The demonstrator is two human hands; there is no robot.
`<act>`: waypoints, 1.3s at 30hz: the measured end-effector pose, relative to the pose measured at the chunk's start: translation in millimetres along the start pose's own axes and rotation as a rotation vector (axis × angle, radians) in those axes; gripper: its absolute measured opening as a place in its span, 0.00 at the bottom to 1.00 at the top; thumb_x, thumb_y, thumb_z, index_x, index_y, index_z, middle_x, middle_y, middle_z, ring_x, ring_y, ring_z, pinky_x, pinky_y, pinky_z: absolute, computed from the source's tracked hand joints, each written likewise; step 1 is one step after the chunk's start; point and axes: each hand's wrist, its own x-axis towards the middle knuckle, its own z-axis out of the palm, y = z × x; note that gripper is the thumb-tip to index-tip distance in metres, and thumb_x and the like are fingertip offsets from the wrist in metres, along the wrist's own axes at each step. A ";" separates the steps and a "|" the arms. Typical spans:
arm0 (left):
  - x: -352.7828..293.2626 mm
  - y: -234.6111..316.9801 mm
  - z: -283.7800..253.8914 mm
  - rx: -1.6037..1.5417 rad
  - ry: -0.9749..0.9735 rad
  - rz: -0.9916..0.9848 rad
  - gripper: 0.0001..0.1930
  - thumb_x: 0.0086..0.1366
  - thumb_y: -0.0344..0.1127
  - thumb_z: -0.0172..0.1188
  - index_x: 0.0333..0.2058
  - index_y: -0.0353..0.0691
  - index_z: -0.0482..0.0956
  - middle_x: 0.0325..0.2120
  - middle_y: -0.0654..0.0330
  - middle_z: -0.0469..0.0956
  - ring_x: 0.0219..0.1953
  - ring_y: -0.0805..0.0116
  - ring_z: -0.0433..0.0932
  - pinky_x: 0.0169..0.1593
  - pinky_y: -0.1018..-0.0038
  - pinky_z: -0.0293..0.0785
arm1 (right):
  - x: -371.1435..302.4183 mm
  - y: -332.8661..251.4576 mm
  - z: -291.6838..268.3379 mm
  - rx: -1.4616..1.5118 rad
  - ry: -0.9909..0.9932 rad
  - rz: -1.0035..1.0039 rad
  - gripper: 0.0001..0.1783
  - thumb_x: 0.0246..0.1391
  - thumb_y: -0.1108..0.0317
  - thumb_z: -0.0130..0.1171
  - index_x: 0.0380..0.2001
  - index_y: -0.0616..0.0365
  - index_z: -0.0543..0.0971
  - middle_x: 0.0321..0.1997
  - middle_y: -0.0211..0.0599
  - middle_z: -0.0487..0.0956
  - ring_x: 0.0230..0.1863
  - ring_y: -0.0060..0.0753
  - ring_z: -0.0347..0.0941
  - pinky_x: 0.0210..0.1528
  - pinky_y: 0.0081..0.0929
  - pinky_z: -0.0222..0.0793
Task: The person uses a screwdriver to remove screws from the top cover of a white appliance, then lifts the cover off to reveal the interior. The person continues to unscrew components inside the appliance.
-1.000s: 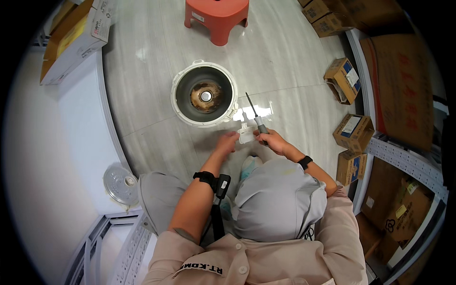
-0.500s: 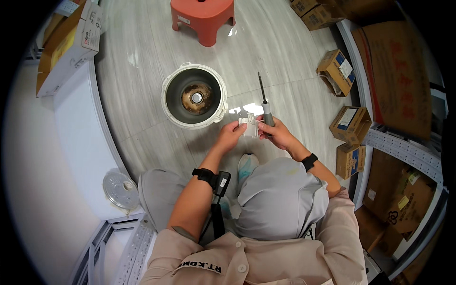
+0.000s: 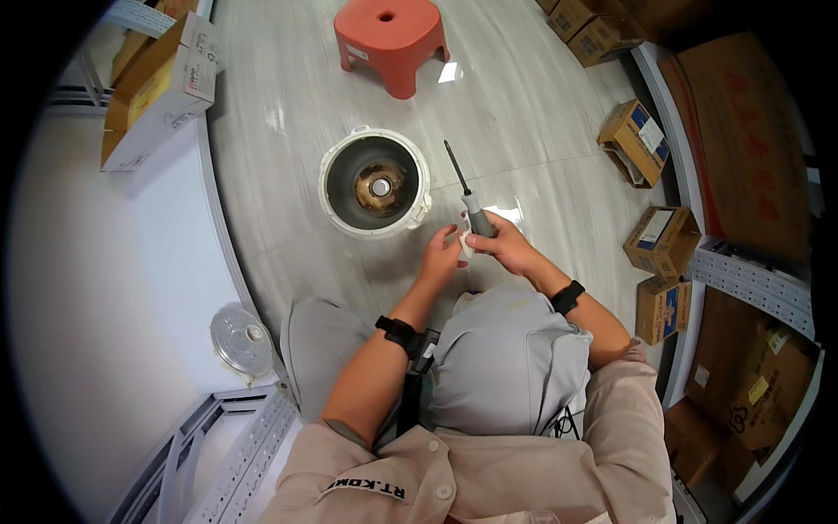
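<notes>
My right hand (image 3: 508, 245) is closed around the grey handle of a screwdriver (image 3: 477, 216), whose dark shaft points up and away to the left. The thumb of that hand also presses on a small white plastic part (image 3: 467, 245), now turned nearly edge-on. My left hand (image 3: 442, 254) is beside the part with its fingers apart; whether its thumb touches the part is hard to tell. Just beyond, to the left, a white rice cooker body (image 3: 328, 199) stands open on the floor. Brown stains surround the round metal centre of its grey inside.
A red plastic stool (image 3: 390, 39) stands beyond the cooker. On the low white shelf at left lie a round metal inner lid (image 3: 242, 339) and an open carton (image 3: 166, 113). Small cardboard boxes (image 3: 662, 242) line the right side, before a metal rack (image 3: 752, 284) holding larger cartons.
The white part has turned from face-on to nearly edge-on. My left fingers have loosened from it, and the screwdriver leans further left. The whole view has shifted slightly.
</notes>
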 end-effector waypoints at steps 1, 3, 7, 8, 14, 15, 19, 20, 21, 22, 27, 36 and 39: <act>-3.6 5.1 -7.3 0.020 -0.030 0.015 0.23 0.76 0.41 0.53 0.63 0.36 0.73 0.45 0.60 0.82 0.39 0.74 0.80 0.46 0.68 0.82 | 0.7 2.6 -0.2 0.025 -0.003 0.011 0.28 0.62 0.66 0.69 0.63 0.56 0.74 0.49 0.28 0.79 0.49 0.23 0.76 0.54 0.28 0.78; -3.2 7.5 -22.9 0.030 -0.090 -0.015 0.23 0.76 0.40 0.52 0.64 0.36 0.72 0.37 0.63 0.80 0.33 0.76 0.77 0.46 0.67 0.82 | 6.1 10.7 2.8 0.070 -0.036 -0.005 0.24 0.61 0.67 0.69 0.59 0.56 0.76 0.48 0.27 0.80 0.48 0.23 0.77 0.52 0.27 0.79; -1.5 0.0 -43.3 -0.059 -0.121 -0.117 0.16 0.77 0.41 0.51 0.56 0.39 0.76 0.23 0.71 0.67 0.23 0.80 0.66 0.44 0.66 0.81 | 22.4 23.7 7.8 -0.044 -0.029 -0.032 0.21 0.61 0.67 0.69 0.55 0.57 0.77 0.44 0.28 0.80 0.47 0.22 0.77 0.49 0.27 0.79; -4.6 -0.6 -45.7 -0.092 -0.106 -0.122 0.15 0.77 0.42 0.50 0.51 0.39 0.78 0.20 0.72 0.63 0.22 0.80 0.63 0.43 0.67 0.81 | 22.4 30.3 12.0 -0.048 -0.007 -0.039 0.21 0.61 0.67 0.69 0.55 0.57 0.78 0.44 0.27 0.81 0.45 0.21 0.76 0.47 0.26 0.78; -13.0 7.8 -63.1 -0.188 -0.146 -0.106 0.22 0.78 0.57 0.49 0.29 0.49 0.65 0.18 0.74 0.55 0.19 0.79 0.56 0.39 0.67 0.79 | 38.1 28.7 31.9 -0.109 0.016 -0.172 0.23 0.59 0.67 0.71 0.57 0.59 0.78 0.42 0.27 0.81 0.43 0.19 0.74 0.45 0.24 0.73; -15.7 9.8 -62.5 -0.183 -0.124 -0.116 0.22 0.78 0.58 0.50 0.29 0.49 0.66 0.18 0.74 0.55 0.19 0.79 0.56 0.39 0.67 0.79 | 39.2 28.4 34.1 -0.130 0.014 -0.176 0.24 0.59 0.67 0.71 0.57 0.59 0.78 0.42 0.27 0.81 0.43 0.19 0.74 0.46 0.24 0.73; -18.2 17.1 -57.6 -0.111 -0.015 -0.108 0.23 0.76 0.59 0.53 0.30 0.49 0.66 0.18 0.74 0.56 0.19 0.79 0.56 0.37 0.67 0.78 | 39.0 25.8 36.8 -0.192 0.025 -0.181 0.25 0.59 0.68 0.70 0.58 0.60 0.77 0.42 0.27 0.81 0.44 0.19 0.74 0.47 0.25 0.73; -18.3 18.2 -56.3 -0.107 0.008 -0.099 0.23 0.75 0.60 0.54 0.30 0.48 0.66 0.18 0.74 0.56 0.19 0.79 0.57 0.36 0.68 0.78 | 39.7 26.8 36.6 -0.177 0.015 -0.176 0.25 0.59 0.68 0.70 0.58 0.60 0.77 0.43 0.27 0.81 0.45 0.20 0.74 0.48 0.25 0.73; -16.7 17.6 -55.6 -0.102 0.028 -0.090 0.23 0.75 0.60 0.54 0.30 0.48 0.66 0.18 0.75 0.56 0.19 0.79 0.57 0.36 0.68 0.78 | 40.2 26.9 35.9 -0.163 0.007 -0.173 0.25 0.59 0.69 0.70 0.58 0.60 0.77 0.43 0.27 0.81 0.45 0.20 0.74 0.48 0.25 0.73; -15.4 17.7 -57.0 -0.127 0.004 -0.129 0.23 0.75 0.60 0.54 0.33 0.47 0.69 0.18 0.75 0.56 0.19 0.79 0.57 0.36 0.68 0.77 | 40.8 26.8 34.9 -0.148 0.000 -0.170 0.25 0.59 0.69 0.70 0.58 0.60 0.77 0.44 0.28 0.81 0.46 0.20 0.75 0.49 0.25 0.73; -14.4 23.0 -61.8 -0.323 -0.141 -0.285 0.31 0.73 0.62 0.56 0.51 0.34 0.75 0.15 0.76 0.54 0.18 0.81 0.56 0.37 0.71 0.75 | 42.4 17.8 31.6 -0.152 -0.038 -0.224 0.25 0.60 0.69 0.69 0.59 0.61 0.76 0.46 0.29 0.81 0.48 0.22 0.76 0.50 0.24 0.75; -8.7 18.9 -59.9 -0.220 -0.048 -0.166 0.32 0.74 0.63 0.53 0.53 0.35 0.76 0.16 0.76 0.53 0.19 0.79 0.56 0.35 0.73 0.68 | 53.2 15.3 32.5 -0.005 -0.018 -0.068 0.20 0.65 0.66 0.65 0.58 0.57 0.74 0.49 0.33 0.82 0.46 0.29 0.83 0.46 0.29 0.82; -4.9 14.8 -60.1 -0.175 -0.005 -0.161 0.32 0.74 0.64 0.53 0.51 0.35 0.76 0.16 0.76 0.54 0.19 0.79 0.56 0.33 0.73 0.69 | 53.6 12.6 38.2 0.018 0.027 -0.027 0.19 0.66 0.65 0.64 0.56 0.57 0.73 0.48 0.34 0.82 0.43 0.30 0.84 0.42 0.27 0.82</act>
